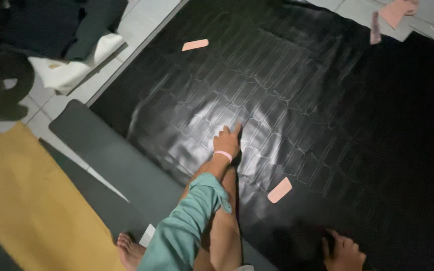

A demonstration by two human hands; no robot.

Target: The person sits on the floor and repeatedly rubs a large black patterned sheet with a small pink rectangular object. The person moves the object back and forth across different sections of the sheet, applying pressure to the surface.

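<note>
Large black sheet [297, 100] spread flat on the tiled floor [141, 25], filling centre and right of frame, faint rows of rounded rectangular outlines marked across it. Left hand [227, 142] at centre, pink band on the wrist, green sleeve [187, 226] pushed up the forearm, grip pressed together with fingertips down on the sheet among the outlines; whether pinching a tool, cannot tell. Right hand [344, 253] at bottom edge right of centre, resting on the sheet's near part, fingers curled, grip unclear in the dark. Pink template piece [280, 190] lying on the sheet between the two hands, touching neither. Second pink piece [195, 44] at upper centre-left on the sheet; more pink scraps [398, 11] at upper right. Grey mat [111, 160] along the sheet's left edge, yellow cloth [31, 200] at lower left, bare foot [129, 251] at bottom.
</note>
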